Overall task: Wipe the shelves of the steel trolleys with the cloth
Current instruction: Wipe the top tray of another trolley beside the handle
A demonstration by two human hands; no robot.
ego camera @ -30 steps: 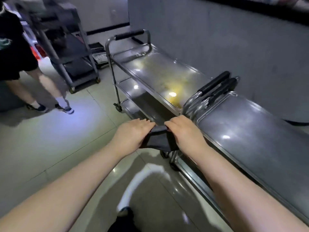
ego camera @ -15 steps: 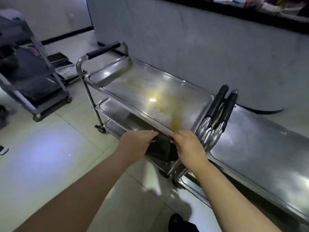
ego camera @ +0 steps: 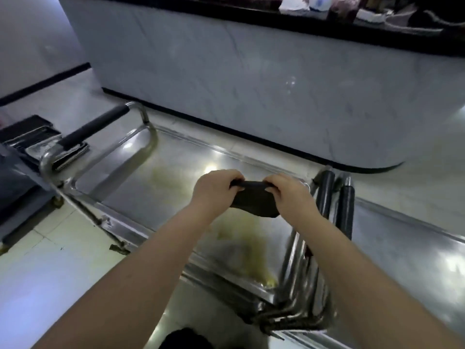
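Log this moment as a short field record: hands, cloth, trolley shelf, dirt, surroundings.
left hand: grips the left end of the cloth
right hand: grips the right end of the cloth
cloth: dark, stretched between both hands, held above the shelf; contact cannot be told
top shelf: steel, of the nearer trolley, not yet visibly wiped
stains: yellowish smears across the shelf, heaviest near the right corner
second trolley: adjoins on the right, handles side by side
counter: pale, behind the trolleys
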